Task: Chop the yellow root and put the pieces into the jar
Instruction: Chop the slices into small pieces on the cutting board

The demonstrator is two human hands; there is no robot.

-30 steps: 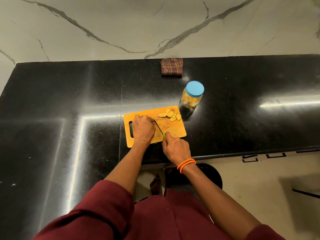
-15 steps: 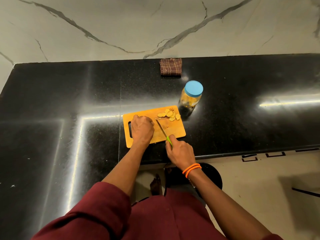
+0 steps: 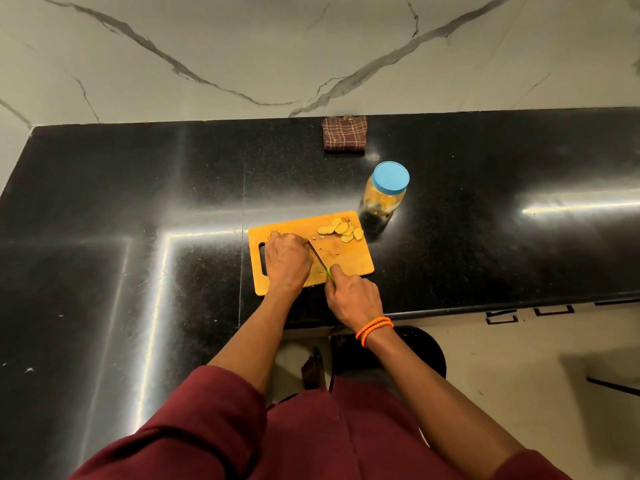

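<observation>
Cutting board (image 3: 349, 261): orange, handle slot at left, lying near the front edge of the black counter (image 3: 138, 202).

Left hand (image 3: 287, 259): knuckles up, fingers curled down over the board's left half, presumably pinning the yellow root against the cut. Root itself hidden under the hand; only a small yellow bit (image 3: 273, 233) visible at the far side of the knuckles, whether root or slice not clear.

Right hand (image 3: 353, 299): wrapped round the green handle of the knife (image 3: 318, 254). Blade slanting far-left, just beside the left fingers, tip close to the knuckles. Placement judged to suit thin slicing with the fingers as a guide.

Cut slices (image 3: 341, 230): pale yellow heap at the far right corner of the board, apparently pushed clear of the blade and toward the jar.

Jar (image 3: 382, 195): clear, yellow pieces inside, standing just beyond the board's far right corner. Blue lid (image 3: 391, 178) on. Transfer not yet begun, by the look of it.

Obstruction: lid to come off before any slices go in. Nothing else between heap and jar.

Surroundings: folded checked cloth (image 3: 344, 138) at the far edge of the counter, well apart from the work. Marble-pattern wall (image 3: 242, 46) behind. Orange bangles (image 3: 374, 329) on the right wrist. Dark round stool (image 3: 415, 351) below the counter edge.
</observation>
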